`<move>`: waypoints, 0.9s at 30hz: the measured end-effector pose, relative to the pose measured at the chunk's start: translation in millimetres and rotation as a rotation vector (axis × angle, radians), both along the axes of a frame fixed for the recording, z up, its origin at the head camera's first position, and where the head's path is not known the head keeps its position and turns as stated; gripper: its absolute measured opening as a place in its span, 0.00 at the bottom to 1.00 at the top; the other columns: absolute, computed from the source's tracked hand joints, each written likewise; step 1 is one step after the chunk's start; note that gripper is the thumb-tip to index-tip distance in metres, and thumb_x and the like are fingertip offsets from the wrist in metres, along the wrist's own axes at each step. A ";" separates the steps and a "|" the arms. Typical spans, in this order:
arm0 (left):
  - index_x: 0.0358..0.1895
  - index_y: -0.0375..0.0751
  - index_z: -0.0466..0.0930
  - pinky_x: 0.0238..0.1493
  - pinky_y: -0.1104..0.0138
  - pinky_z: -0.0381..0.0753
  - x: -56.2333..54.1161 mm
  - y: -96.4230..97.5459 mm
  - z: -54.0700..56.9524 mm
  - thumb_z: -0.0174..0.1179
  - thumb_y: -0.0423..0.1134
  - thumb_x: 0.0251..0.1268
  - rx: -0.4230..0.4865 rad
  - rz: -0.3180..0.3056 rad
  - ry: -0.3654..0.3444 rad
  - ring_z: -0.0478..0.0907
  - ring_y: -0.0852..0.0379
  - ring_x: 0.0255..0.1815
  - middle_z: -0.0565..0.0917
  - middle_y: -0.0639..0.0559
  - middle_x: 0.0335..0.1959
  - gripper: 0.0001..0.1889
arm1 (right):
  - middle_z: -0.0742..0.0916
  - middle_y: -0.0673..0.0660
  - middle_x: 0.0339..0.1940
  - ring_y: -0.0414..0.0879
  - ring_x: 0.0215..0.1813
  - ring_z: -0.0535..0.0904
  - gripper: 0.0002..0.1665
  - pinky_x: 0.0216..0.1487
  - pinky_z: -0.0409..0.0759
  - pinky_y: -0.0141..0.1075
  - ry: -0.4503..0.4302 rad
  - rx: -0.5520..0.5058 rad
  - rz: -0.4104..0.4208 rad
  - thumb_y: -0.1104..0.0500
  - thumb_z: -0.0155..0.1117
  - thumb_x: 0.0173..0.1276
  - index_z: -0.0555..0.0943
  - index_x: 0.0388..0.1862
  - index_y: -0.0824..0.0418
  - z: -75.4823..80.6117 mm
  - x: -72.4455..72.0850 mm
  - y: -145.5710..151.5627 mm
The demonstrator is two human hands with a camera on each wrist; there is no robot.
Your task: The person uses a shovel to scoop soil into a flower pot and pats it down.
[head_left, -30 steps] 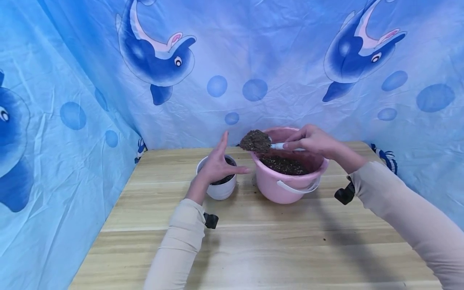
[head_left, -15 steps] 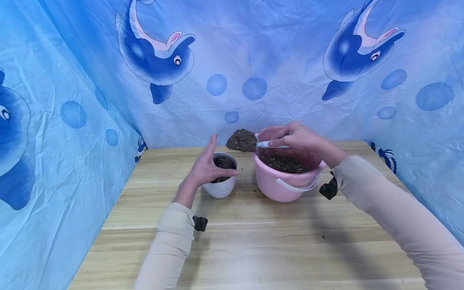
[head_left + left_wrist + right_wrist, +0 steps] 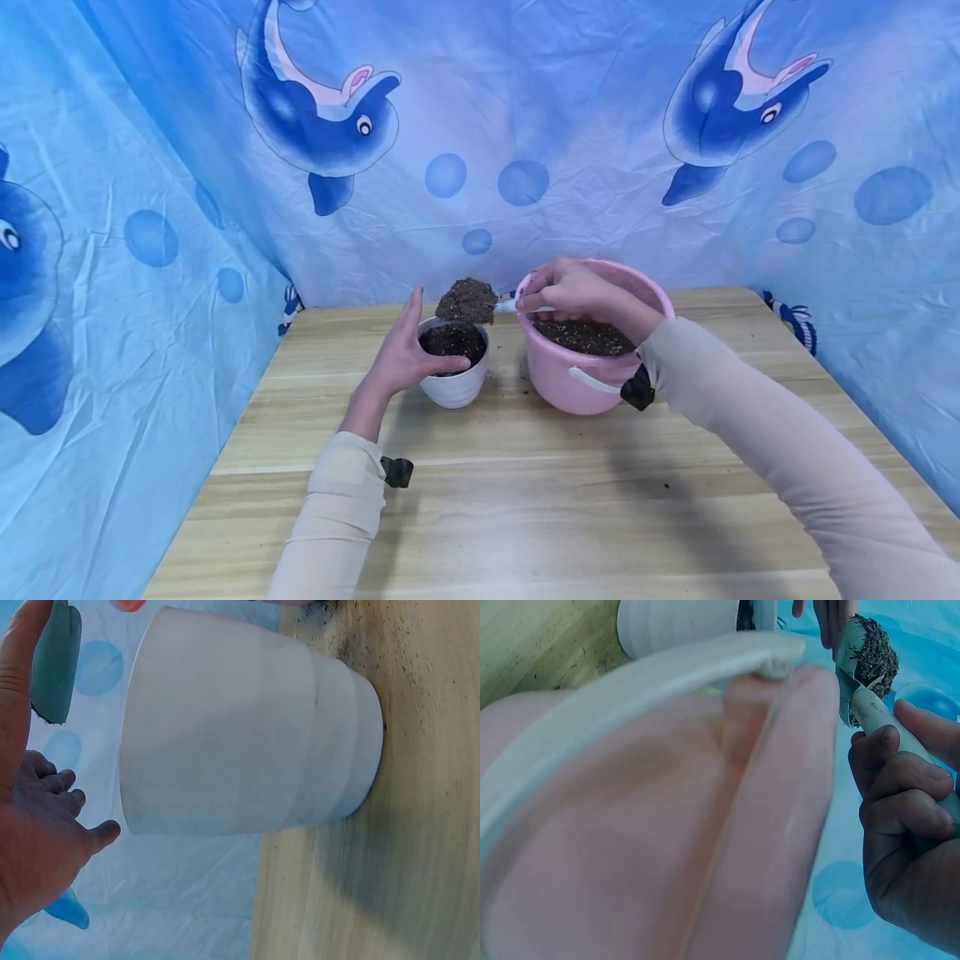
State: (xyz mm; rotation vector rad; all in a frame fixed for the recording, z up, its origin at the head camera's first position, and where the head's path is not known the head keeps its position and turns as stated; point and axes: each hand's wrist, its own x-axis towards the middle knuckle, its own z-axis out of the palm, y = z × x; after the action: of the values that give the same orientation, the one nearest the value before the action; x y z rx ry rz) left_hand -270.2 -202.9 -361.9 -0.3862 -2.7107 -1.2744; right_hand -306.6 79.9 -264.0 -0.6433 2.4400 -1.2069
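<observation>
My right hand grips the pale handle of a small trowel, fingers curled round it. Dark soil is heaped on its blade, which is over the back rim of a white ribbed pot. That pot stands upright on the table with dark soil inside. Beside it, my left hand is spread with thumb and fingers apart, at the pot's left and front rim. In the left wrist view the pot's side fills the middle, and the trowel blade shows above the rim.
A pink bucket with a white handle stands right of the pot, holding dark soil; my right forearm passes over its rim. Soil crumbs dot the wooden table. A blue dolphin-print cloth hangs behind.
The right hand has carried the loaded trowel leftward from above the bucket to the white pot. The left hand has shifted left and slightly down, uncovering more of the pot's opening.
</observation>
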 end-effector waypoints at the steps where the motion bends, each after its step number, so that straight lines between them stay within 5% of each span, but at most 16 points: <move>1: 0.77 0.60 0.28 0.75 0.49 0.45 0.4 -1.1 -0.8 0.78 0.62 0.33 0.000 0.002 -0.003 0.35 0.51 0.78 0.36 0.52 0.79 0.73 | 0.74 0.52 0.19 0.38 0.12 0.58 0.11 0.15 0.60 0.28 -0.007 -0.003 0.002 0.57 0.65 0.65 0.87 0.37 0.64 -0.7 -0.6 -2.4; 6: 0.77 0.52 0.27 0.75 0.50 0.43 1.5 -4.7 -8.5 0.79 0.63 0.28 -0.015 0.014 -0.025 0.33 0.50 0.78 0.34 0.51 0.79 0.77 | 0.80 0.50 0.23 0.37 0.11 0.57 0.11 0.15 0.59 0.28 0.010 0.014 -0.013 0.58 0.67 0.63 0.88 0.40 0.63 -5.7 -1.9 -14.1; 11: 0.77 0.47 0.27 0.75 0.49 0.41 -0.2 -5.4 -18.7 0.79 0.62 0.28 -0.052 0.026 -0.031 0.32 0.48 0.78 0.34 0.45 0.79 0.77 | 0.75 0.52 0.10 0.37 0.10 0.57 0.15 0.16 0.59 0.29 0.004 0.048 -0.014 0.58 0.68 0.63 0.86 0.45 0.65 -9.7 -3.0 -23.6; 16: 0.77 0.46 0.28 0.75 0.48 0.39 -1.8 -5.1 -24.7 0.79 0.62 0.29 -0.047 0.040 -0.037 0.29 0.48 0.78 0.35 0.43 0.79 0.77 | 0.75 0.52 0.08 0.38 0.10 0.57 0.16 0.17 0.60 0.30 -0.004 0.092 0.006 0.58 0.67 0.64 0.86 0.47 0.65 -9.1 -7.0 -32.9; 22: 0.77 0.44 0.29 0.75 0.48 0.41 -2.3 -5.3 -32.8 0.79 0.60 0.30 -0.016 0.067 -0.037 0.32 0.46 0.78 0.38 0.41 0.78 0.76 | 0.74 0.51 0.09 0.37 0.10 0.57 0.11 0.15 0.60 0.29 0.041 0.229 0.022 0.57 0.68 0.63 0.88 0.39 0.62 -4.5 -7.7 -47.7; 27: 0.78 0.46 0.28 0.75 0.49 0.44 -0.5 -4.3 -37.3 0.79 0.59 0.33 0.033 0.090 -0.089 0.34 0.47 0.78 0.37 0.44 0.79 0.75 | 0.71 0.50 0.09 0.38 0.12 0.54 0.14 0.16 0.57 0.30 0.042 0.346 0.038 0.55 0.67 0.65 0.85 0.22 0.60 -4.3 -8.1 -60.8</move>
State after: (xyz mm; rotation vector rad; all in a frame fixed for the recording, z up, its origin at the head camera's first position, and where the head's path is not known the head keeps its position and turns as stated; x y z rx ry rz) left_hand -270.7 -207.2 -399.2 -0.2059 -2.7409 -1.3408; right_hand -314.8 19.1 -268.3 -0.6118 2.5709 -0.7350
